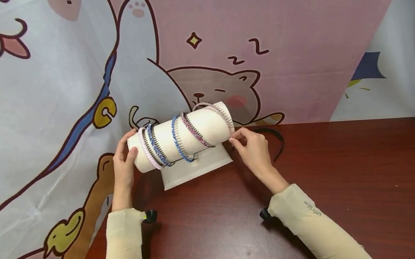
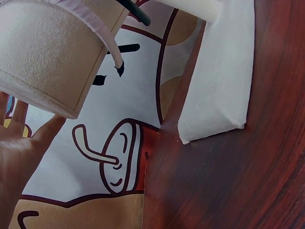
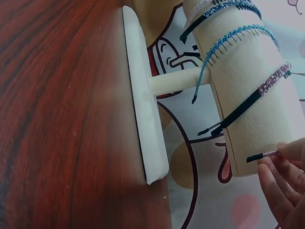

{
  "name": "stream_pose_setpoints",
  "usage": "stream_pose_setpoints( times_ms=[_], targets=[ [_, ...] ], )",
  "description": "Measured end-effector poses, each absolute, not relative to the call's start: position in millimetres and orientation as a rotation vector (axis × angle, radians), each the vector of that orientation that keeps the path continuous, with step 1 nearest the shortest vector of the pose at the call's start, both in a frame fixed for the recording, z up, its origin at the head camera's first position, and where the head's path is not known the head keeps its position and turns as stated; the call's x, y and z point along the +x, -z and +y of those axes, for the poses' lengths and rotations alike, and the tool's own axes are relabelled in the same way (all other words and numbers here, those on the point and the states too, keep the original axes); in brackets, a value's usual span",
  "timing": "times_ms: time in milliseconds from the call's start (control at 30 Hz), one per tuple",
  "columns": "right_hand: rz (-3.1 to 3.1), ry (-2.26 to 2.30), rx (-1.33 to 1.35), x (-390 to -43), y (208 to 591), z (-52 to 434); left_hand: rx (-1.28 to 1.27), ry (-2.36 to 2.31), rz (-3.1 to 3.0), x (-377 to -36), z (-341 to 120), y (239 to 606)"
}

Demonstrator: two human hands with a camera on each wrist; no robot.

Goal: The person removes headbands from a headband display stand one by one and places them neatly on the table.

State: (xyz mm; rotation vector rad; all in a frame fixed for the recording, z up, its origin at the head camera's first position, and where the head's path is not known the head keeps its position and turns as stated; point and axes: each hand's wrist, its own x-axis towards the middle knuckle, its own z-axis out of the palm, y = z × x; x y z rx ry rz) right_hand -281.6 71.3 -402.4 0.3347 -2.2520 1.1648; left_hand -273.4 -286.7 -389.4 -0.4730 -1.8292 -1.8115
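A cream headband display stand (image 1: 167, 135) has a padded roll on a flat base (image 1: 197, 172). My left hand (image 1: 123, 163) grips the roll's left end, thumb in front. At the right end, my right hand (image 1: 253, 150) pinches the lower tip of a pale pink headband (image 1: 225, 114), which arches over the roll; its dark tip shows in the right wrist view. Around the roll sit a pale lilac headband (image 1: 146, 147), a dark blue glittery headband (image 1: 159, 148), a light blue headband (image 1: 176, 137) and a pink glittery headband (image 1: 194, 131). Most have small comb teeth.
A black headband (image 1: 281, 141) lies on the reddish-brown table (image 1: 338, 182), right of the stand. Cartoon-printed cloth (image 1: 296, 28) hangs behind and along the left, close to the stand. Dark wrist-camera mounts (image 1: 150, 216) sit at both cuffs.
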Motion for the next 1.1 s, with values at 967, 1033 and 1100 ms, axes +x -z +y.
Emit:
stream_pose_setpoints(
  times_ms=[967, 1033, 1100],
  targets=[
    [-2.274, -1.215, 0.183, -310, 413, 102, -0.472, 1.804, -1.814, -280, -291, 397],
    [-2.284, -1.23, 0.169, -312, 415, 104, -0.475, 1.79, -1.821, -280, -291, 397],
    [-2.289, -1.234, 0.162, -314, 417, 105, -0.483, 1.777, -1.826, -280, -291, 397]
  ],
)
